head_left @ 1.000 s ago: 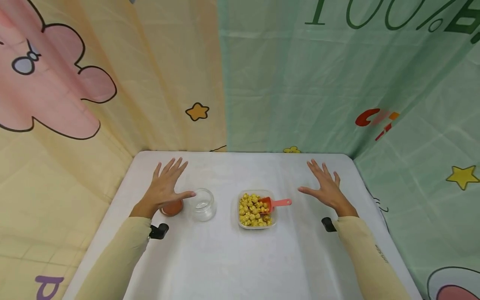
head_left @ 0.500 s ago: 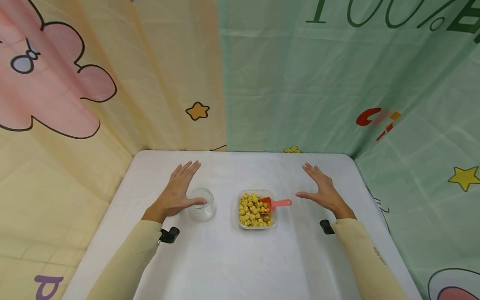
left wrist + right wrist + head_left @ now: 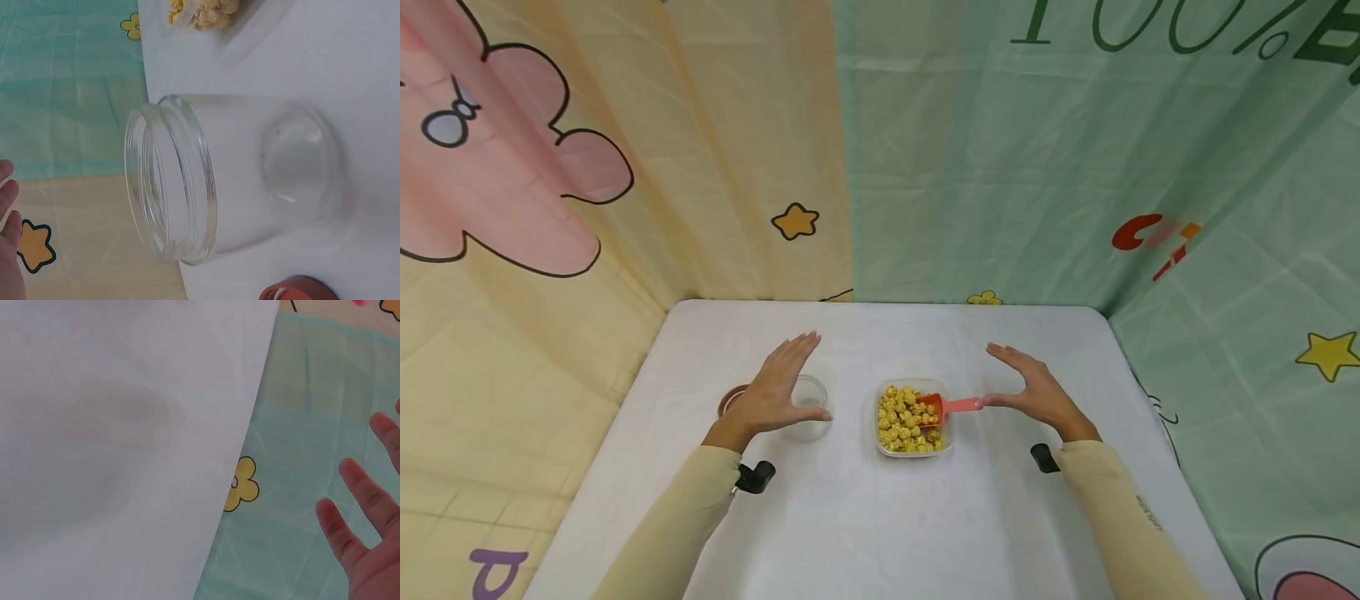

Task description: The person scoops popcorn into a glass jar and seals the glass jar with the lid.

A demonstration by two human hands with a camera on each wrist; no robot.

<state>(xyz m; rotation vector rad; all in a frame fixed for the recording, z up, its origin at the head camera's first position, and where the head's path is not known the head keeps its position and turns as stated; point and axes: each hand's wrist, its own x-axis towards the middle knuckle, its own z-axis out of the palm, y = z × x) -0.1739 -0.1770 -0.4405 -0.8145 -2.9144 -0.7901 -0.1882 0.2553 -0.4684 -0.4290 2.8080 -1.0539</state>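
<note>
A clear glass jar point(image 3: 244, 175) stands upright without a cover, large in the left wrist view. My left hand point(image 3: 769, 402) hovers at its left side, thumb and straight fingers spread and overlapping the jar in the head view. Partly hidden behind that hand lies a reddish-brown round lid point(image 3: 728, 398). Yellow popcorn point(image 3: 901, 415) fills a clear square container point(image 3: 913, 455), and a red scoop point(image 3: 964, 405) rests in it, handle pointing right. My right hand point(image 3: 1041, 393) is held up with fingers apart, its thumb tip right at the handle's end in the head view.
A white-covered table point(image 3: 880, 533) carries all the things. Patterned curtains point(image 3: 970, 167) hang behind it and along both sides. Each wrist wears a small black camera, such as the left wrist camera point(image 3: 756, 477).
My left hand has moved right, from over the lid to the jar. My right hand has shifted a little left toward the scoop handle. Jar, container and scoop have stayed put.
</note>
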